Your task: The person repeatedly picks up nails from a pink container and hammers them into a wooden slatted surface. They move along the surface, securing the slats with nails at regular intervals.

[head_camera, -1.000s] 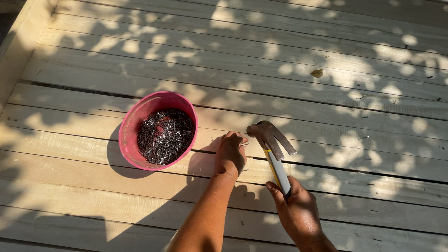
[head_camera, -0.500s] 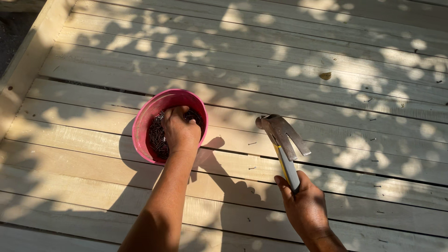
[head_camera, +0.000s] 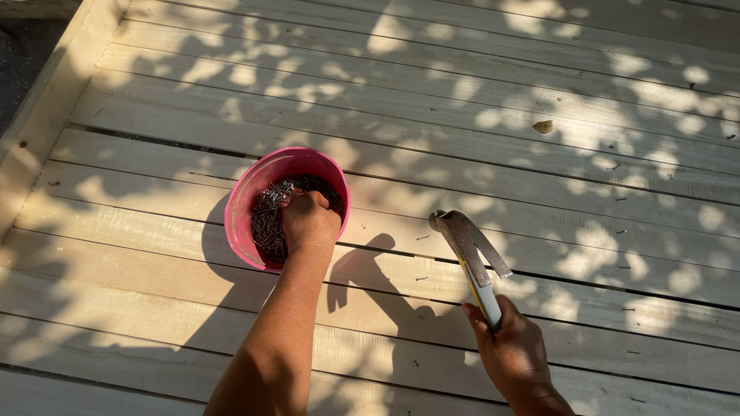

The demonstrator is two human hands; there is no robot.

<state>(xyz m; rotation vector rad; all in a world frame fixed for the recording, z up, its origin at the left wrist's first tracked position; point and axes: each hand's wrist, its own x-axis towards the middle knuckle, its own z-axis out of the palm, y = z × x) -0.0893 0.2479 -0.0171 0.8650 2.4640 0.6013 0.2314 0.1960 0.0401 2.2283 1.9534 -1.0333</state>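
A pink plastic bowl (head_camera: 247, 200) full of dark nails (head_camera: 268, 219) stands on a floor of pale wooden planks (head_camera: 432, 100). My left hand (head_camera: 310, 223) reaches down into the bowl, fingers buried among the nails. Whether it grips any nail is hidden. To the right, my right hand (head_camera: 512, 350) holds a claw hammer (head_camera: 470, 250) by its white and yellow handle. The steel head points up and away from me, above the planks.
A raised wooden edge beam (head_camera: 46, 115) runs along the left, with dark ground beyond it. A dry leaf (head_camera: 543, 126) lies on the planks at upper right. Small nail heads dot the boards on the right.
My left hand moved from the plank beside the hammer over to the bowl and pushed down into the nails. The hammer stayed raised in my right hand.
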